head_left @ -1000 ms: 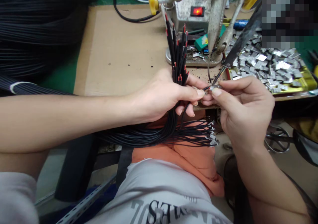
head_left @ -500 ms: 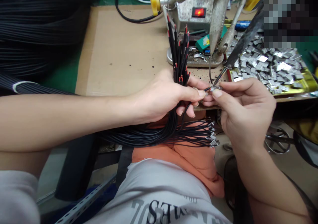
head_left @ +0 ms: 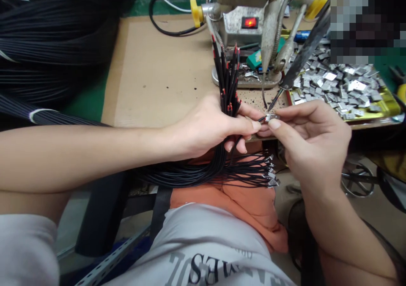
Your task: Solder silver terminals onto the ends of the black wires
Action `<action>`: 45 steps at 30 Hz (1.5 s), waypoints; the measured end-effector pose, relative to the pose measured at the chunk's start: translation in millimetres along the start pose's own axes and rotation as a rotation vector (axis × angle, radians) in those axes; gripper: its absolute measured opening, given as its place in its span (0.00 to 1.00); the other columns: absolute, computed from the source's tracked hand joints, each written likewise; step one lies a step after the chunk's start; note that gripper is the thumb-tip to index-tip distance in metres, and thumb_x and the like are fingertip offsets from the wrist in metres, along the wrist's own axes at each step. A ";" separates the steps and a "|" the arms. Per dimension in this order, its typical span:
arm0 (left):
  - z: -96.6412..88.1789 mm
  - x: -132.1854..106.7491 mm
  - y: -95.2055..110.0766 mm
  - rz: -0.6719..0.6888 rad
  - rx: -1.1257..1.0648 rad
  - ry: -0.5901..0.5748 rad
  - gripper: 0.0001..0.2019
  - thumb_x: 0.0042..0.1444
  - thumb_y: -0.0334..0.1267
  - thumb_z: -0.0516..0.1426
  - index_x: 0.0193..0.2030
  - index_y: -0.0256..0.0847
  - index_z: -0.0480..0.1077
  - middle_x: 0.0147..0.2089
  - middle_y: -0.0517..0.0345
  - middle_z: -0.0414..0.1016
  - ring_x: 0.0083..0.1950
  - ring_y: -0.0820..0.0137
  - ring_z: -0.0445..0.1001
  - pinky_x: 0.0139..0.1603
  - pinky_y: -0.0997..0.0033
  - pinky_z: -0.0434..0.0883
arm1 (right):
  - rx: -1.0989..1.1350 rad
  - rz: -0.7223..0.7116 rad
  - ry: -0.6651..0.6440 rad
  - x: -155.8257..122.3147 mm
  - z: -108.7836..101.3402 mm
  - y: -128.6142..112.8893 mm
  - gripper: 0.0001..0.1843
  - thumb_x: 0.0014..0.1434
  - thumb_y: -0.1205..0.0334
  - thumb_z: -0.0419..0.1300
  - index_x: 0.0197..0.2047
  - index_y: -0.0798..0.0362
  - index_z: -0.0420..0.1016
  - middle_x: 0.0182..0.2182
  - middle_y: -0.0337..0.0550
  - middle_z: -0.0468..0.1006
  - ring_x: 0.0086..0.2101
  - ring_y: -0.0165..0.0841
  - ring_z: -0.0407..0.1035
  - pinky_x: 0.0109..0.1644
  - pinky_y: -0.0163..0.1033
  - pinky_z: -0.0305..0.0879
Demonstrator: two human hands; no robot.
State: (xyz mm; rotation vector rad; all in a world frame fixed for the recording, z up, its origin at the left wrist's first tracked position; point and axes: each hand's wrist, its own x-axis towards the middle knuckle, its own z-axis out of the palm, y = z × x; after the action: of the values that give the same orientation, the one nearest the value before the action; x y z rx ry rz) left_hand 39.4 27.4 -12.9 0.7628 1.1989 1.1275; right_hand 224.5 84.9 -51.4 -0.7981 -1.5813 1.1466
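Note:
My left hand (head_left: 218,123) is closed round a bundle of black cables (head_left: 226,78) whose red-tipped ends stand upright above it. Its thumb and fingers also pinch one cable end that reaches to a small metal connector (head_left: 271,117). Between thumb and forefinger, my right hand (head_left: 312,138) holds that connector. The soldering iron tip (head_left: 273,103) points down just above the connector, with a thin solder wire (head_left: 264,92) hanging beside it. Across my lap lie cables with metal connectors (head_left: 271,177) on their ends.
A soldering machine (head_left: 242,26) with a lit red switch stands at the back of the cardboard-covered table (head_left: 158,66). To the right, a yellow tray (head_left: 391,106) holds many metal connectors. Thick bundles of black cable (head_left: 47,36) fill the left side.
The connector and the iron tip, which overlapped before, now show a small gap. My hands keep their grips. The view has shifted slightly.

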 end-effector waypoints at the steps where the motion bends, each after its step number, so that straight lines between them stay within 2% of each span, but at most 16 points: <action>1: 1.2 -1.8 1.0 -0.009 0.025 -0.022 0.06 0.61 0.20 0.67 0.38 0.33 0.84 0.21 0.61 0.80 0.19 0.74 0.78 0.18 0.81 0.68 | -0.036 0.002 -0.018 1.6 -5.7 -5.5 0.10 0.60 0.68 0.80 0.37 0.46 0.86 0.33 0.37 0.89 0.32 0.35 0.86 0.39 0.41 0.87; 4: 3.5 -6.6 4.2 -0.023 0.115 -0.120 0.07 0.66 0.27 0.68 0.34 0.36 0.83 0.24 0.62 0.81 0.21 0.77 0.77 0.22 0.81 0.72 | -0.157 0.024 -0.204 10.0 -30.6 -25.0 0.07 0.62 0.65 0.80 0.37 0.45 0.87 0.33 0.38 0.89 0.30 0.34 0.84 0.34 0.38 0.82; 6: 2.5 -8.0 4.6 -0.026 0.164 -0.174 0.06 0.65 0.29 0.69 0.34 0.37 0.84 0.26 0.62 0.82 0.23 0.78 0.76 0.25 0.81 0.73 | -0.262 0.027 -0.400 14.8 -46.5 -36.9 0.04 0.67 0.61 0.77 0.38 0.45 0.90 0.32 0.37 0.89 0.28 0.31 0.81 0.29 0.35 0.76; 7: 1.3 -7.8 3.9 -0.028 0.180 -0.198 0.04 0.63 0.29 0.70 0.36 0.37 0.84 0.27 0.62 0.82 0.24 0.77 0.76 0.27 0.80 0.74 | -0.308 0.018 -0.446 15.6 -51.4 -41.4 0.04 0.68 0.61 0.75 0.38 0.44 0.90 0.32 0.37 0.90 0.28 0.31 0.81 0.29 0.35 0.75; 10: -3.5 -5.2 -1.5 0.001 0.244 -0.285 0.04 0.59 0.27 0.71 0.40 0.37 0.84 0.32 0.61 0.84 0.32 0.74 0.80 0.36 0.76 0.79 | -0.353 -0.033 -0.376 8.4 -47.9 -46.3 0.03 0.67 0.62 0.77 0.42 0.43 0.91 0.37 0.37 0.91 0.35 0.32 0.83 0.37 0.38 0.76; 12: -5.7 -3.4 -5.8 0.086 0.283 -0.345 0.07 0.56 0.27 0.72 0.41 0.38 0.83 0.38 0.60 0.85 0.40 0.70 0.83 0.45 0.72 0.81 | -0.331 -0.087 -0.327 -1.5 -34.0 -43.3 0.08 0.63 0.65 0.78 0.45 0.44 0.91 0.41 0.38 0.89 0.40 0.35 0.82 0.42 0.42 0.76; 14: -6.3 -3.2 -8.6 0.162 0.294 -0.384 0.08 0.56 0.27 0.72 0.42 0.38 0.82 0.40 0.60 0.84 0.44 0.69 0.83 0.49 0.72 0.81 | -0.339 -0.148 -0.283 -10.3 -19.6 -38.6 0.09 0.64 0.69 0.75 0.44 0.45 0.89 0.41 0.39 0.87 0.40 0.36 0.80 0.44 0.44 0.75; 18: -4.7 -7.6 -7.5 0.054 0.283 -0.366 0.02 0.65 0.32 0.68 0.40 0.40 0.80 0.35 0.60 0.82 0.38 0.70 0.81 0.42 0.73 0.80 | -0.377 -0.165 -0.176 -14.9 -11.3 -33.4 0.10 0.67 0.71 0.72 0.39 0.44 0.88 0.37 0.39 0.88 0.37 0.36 0.80 0.40 0.45 0.75; 20: -4.0 -9.7 -5.9 0.015 0.274 -0.351 0.05 0.67 0.35 0.66 0.38 0.41 0.80 0.34 0.58 0.83 0.37 0.69 0.81 0.43 0.73 0.81 | -0.364 -0.135 -0.174 -13.1 -15.5 -33.7 0.10 0.66 0.71 0.73 0.39 0.44 0.88 0.36 0.38 0.88 0.36 0.36 0.81 0.38 0.44 0.76; 24: -3.8 -10.1 -6.2 0.049 0.262 -0.369 0.05 0.63 0.32 0.69 0.37 0.41 0.80 0.32 0.61 0.81 0.35 0.71 0.79 0.40 0.76 0.79 | -0.349 -0.133 -0.228 -13.5 -19.6 -35.4 0.11 0.62 0.70 0.75 0.44 0.43 0.88 0.40 0.39 0.88 0.39 0.38 0.81 0.39 0.44 0.78; 29: -3.9 -10.1 -9.5 0.059 0.286 -0.350 0.05 0.65 0.34 0.69 0.37 0.42 0.79 0.34 0.61 0.83 0.37 0.71 0.81 0.43 0.76 0.80 | -0.395 -0.159 -0.162 -15.4 -16.5 -34.3 0.10 0.64 0.71 0.73 0.37 0.45 0.87 0.35 0.37 0.87 0.33 0.32 0.78 0.35 0.39 0.74; 32: -2.4 -11.8 -9.8 0.020 0.220 -0.285 0.05 0.67 0.36 0.69 0.39 0.41 0.78 0.35 0.59 0.84 0.36 0.70 0.83 0.43 0.73 0.83 | -0.374 -0.070 -0.150 -10.6 -20.6 -33.1 0.08 0.63 0.70 0.75 0.36 0.45 0.89 0.32 0.35 0.87 0.28 0.29 0.76 0.30 0.36 0.70; 35: 0.2 -13.8 -8.8 0.010 0.132 -0.182 0.08 0.62 0.32 0.72 0.44 0.40 0.79 0.33 0.61 0.83 0.32 0.72 0.82 0.38 0.75 0.82 | -0.394 -0.029 -0.150 -4.8 -26.9 -34.0 0.08 0.61 0.70 0.75 0.34 0.46 0.90 0.29 0.35 0.87 0.25 0.28 0.73 0.26 0.35 0.64; 38: 2.7 -15.9 -5.9 0.005 0.110 -0.110 0.12 0.55 0.32 0.77 0.39 0.38 0.80 0.30 0.62 0.82 0.29 0.74 0.80 0.35 0.78 0.80 | -0.422 0.015 -0.202 -1.5 -30.4 -37.2 0.07 0.60 0.69 0.75 0.33 0.47 0.90 0.28 0.36 0.87 0.25 0.29 0.74 0.27 0.35 0.64; 41: 3.9 -17.5 -2.0 -0.019 0.108 -0.092 0.13 0.51 0.31 0.78 0.33 0.38 0.79 0.27 0.63 0.81 0.28 0.75 0.78 0.33 0.79 0.79 | -0.292 0.077 -0.244 -2.0 -28.0 -37.7 0.06 0.61 0.67 0.76 0.34 0.47 0.90 0.30 0.37 0.89 0.28 0.32 0.79 0.31 0.36 0.70; 45: 3.3 -17.6 0.3 -0.023 0.095 -0.120 0.10 0.54 0.26 0.74 0.29 0.39 0.80 0.26 0.63 0.80 0.27 0.76 0.77 0.31 0.80 0.77 | -0.037 -0.013 -0.202 -8.1 -16.2 -27.5 0.09 0.60 0.70 0.78 0.32 0.45 0.89 0.29 0.35 0.87 0.30 0.31 0.79 0.34 0.37 0.74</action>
State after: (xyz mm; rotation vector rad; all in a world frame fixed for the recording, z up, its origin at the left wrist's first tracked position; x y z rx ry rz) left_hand 42.9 11.1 -6.3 0.8745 1.1634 0.9976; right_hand 243.4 73.1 -27.1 -0.7125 -1.7761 1.2220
